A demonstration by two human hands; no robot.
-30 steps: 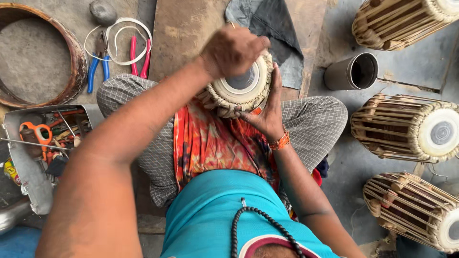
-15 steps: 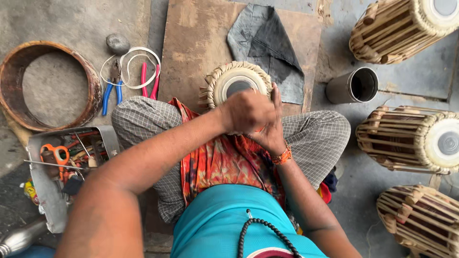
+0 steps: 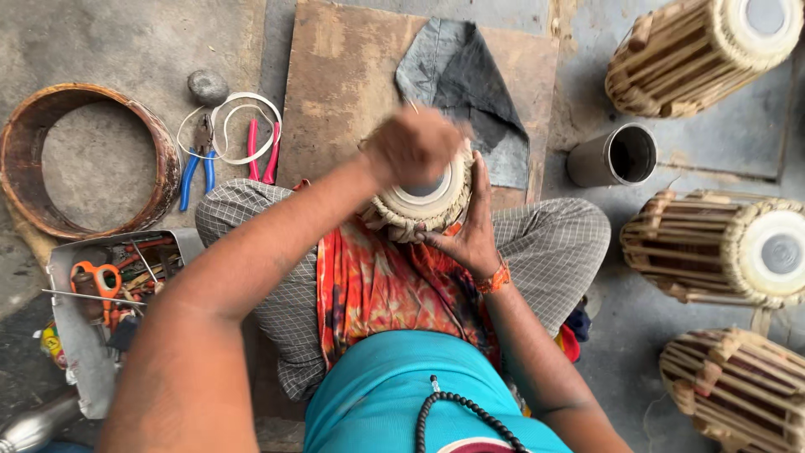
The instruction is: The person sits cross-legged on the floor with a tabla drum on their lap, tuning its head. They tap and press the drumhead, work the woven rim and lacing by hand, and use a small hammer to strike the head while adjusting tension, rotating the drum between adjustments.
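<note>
A worn wooden board (image 3: 335, 92) lies on the concrete floor (image 3: 109, 42) with a grey cloth (image 3: 465, 80) spread over its far right corner. To its left sit a round stone (image 3: 207, 86), a white loop of cord (image 3: 243, 126), blue-handled pliers (image 3: 197, 164) and pink-handled pliers (image 3: 262, 151). Further left rests a rusty brown hoop (image 3: 163, 159), and below it a metal tray (image 3: 80, 352) holding orange scissors (image 3: 96, 277) among other tools. On the right stand a metal cup (image 3: 616, 157) and three strapped drums (image 3: 704, 50), (image 3: 713, 252), (image 3: 738, 390).
</note>
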